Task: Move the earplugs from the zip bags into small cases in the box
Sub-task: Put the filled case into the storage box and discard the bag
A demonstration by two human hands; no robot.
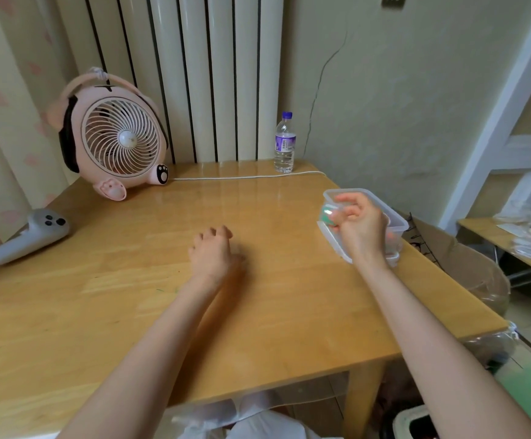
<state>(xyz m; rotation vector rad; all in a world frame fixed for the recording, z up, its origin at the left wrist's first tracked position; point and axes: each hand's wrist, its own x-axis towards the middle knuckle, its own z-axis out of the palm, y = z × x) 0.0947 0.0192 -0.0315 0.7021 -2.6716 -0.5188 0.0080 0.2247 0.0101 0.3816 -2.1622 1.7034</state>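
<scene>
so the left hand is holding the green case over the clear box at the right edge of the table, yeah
No, it is the right hand that holds the green case over the clear box at the right edge of the table; the left hand holds nothing. The head view shows it.

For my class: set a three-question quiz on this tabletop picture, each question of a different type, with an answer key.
1. True or false: the left hand rests on the wooden table and holds nothing.
2. Which lies nearest the water bottle? A) pink fan B) white cable C) grey controller
3. Fill in: the right hand grips a small green case at the clear plastic ____.

Key: 1 true; 2 B; 3 box.
</scene>
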